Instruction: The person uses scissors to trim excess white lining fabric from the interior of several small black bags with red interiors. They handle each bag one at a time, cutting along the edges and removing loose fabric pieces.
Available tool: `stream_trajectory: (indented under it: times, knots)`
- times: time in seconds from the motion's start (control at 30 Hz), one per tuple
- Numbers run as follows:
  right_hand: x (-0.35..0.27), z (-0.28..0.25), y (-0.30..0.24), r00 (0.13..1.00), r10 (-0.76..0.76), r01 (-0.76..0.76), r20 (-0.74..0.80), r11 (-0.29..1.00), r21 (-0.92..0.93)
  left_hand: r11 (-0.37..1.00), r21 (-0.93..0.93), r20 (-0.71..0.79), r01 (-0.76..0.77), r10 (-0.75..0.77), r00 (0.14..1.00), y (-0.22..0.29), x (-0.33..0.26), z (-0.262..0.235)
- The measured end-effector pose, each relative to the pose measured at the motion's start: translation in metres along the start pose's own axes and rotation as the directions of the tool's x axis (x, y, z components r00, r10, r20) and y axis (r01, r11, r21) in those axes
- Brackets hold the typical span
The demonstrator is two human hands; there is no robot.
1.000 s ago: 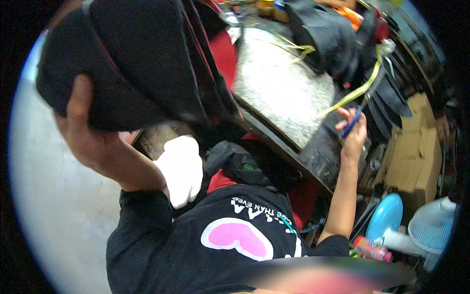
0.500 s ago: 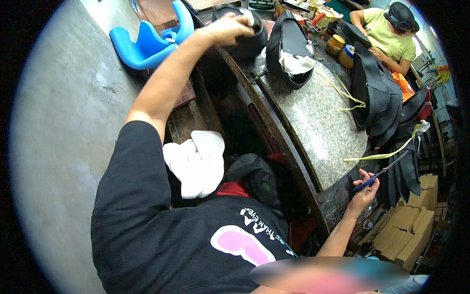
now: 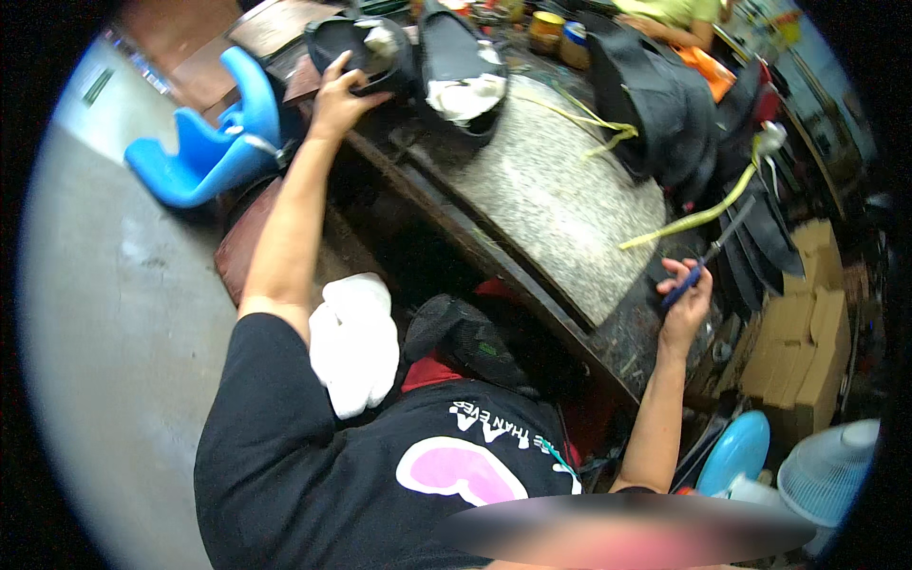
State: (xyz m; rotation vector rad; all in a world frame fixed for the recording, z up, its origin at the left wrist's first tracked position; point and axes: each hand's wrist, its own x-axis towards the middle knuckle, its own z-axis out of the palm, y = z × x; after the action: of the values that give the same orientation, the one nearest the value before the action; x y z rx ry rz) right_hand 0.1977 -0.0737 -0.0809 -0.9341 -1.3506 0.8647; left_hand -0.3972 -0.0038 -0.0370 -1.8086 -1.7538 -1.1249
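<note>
At the far left of the bench, my left hand (image 3: 344,98) is closed on the near rim of a black padded case (image 3: 334,38), its fingers bent over the edge and its thumb on the outside. White stuffing (image 3: 382,46) shows inside the case. A second black case (image 3: 446,62) stands just right of it, with crumpled white paper (image 3: 467,97) in its near end. On the right, my right hand (image 3: 686,294) holds a pair of scissors (image 3: 708,256) by the blue handles, blades pointing away. Whether the blades are apart is unclear.
A speckled stone slab (image 3: 560,218) lies on the bench. Yellow strips (image 3: 689,223) and stacked black pieces (image 3: 646,104) are at its right. Cardboard boxes (image 3: 798,351), a light-blue fan (image 3: 736,454), a blue plastic chair (image 3: 204,157) and white cloth (image 3: 353,347) surround me. Another person sits beyond.
My left hand has drawn nearer, from over the black case to its near rim. The view has swung right, showing the fan. My right hand still holds the scissors.
</note>
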Motion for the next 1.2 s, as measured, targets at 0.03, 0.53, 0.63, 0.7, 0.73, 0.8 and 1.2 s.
stream_trajectory:
  times: [0.03,0.53,0.63,0.7,0.73,0.8,1.2]
  knots:
    - [0.000,0.000,-0.001,1.000,0.029,-0.029,-0.012,1.000,-0.002,0.999,-0.021,0.094,-0.048,0.050,0.994,-0.012,-0.004,-0.004]
    - [0.003,0.010,-0.006,0.984,0.127,-0.121,-0.122,0.991,0.051,0.956,-0.266,-0.213,0.124,-0.184,0.960,0.111,0.036,0.016]
    - [0.002,0.009,-0.006,0.985,0.129,-0.125,-0.114,0.991,0.036,0.913,-0.130,-0.126,0.387,-0.403,0.907,0.146,0.045,0.029]
    - [0.002,0.009,-0.007,0.984,0.122,-0.118,-0.132,0.992,0.041,0.957,-0.059,-0.336,0.285,-0.288,0.897,0.168,0.044,0.028]
    - [0.003,0.010,-0.007,0.980,0.147,-0.138,-0.132,0.988,0.076,0.966,-0.053,-0.386,0.253,-0.253,0.887,0.181,0.042,0.027]
    - [0.004,0.011,-0.006,0.971,0.194,-0.175,-0.140,0.975,0.135,0.995,-0.003,-0.482,-0.096,0.083,0.872,0.215,0.037,0.036]
    - [0.003,0.010,-0.006,0.963,0.218,-0.198,-0.159,0.971,0.134,0.730,-0.532,0.284,0.429,-0.324,0.903,0.377,0.013,0.188]
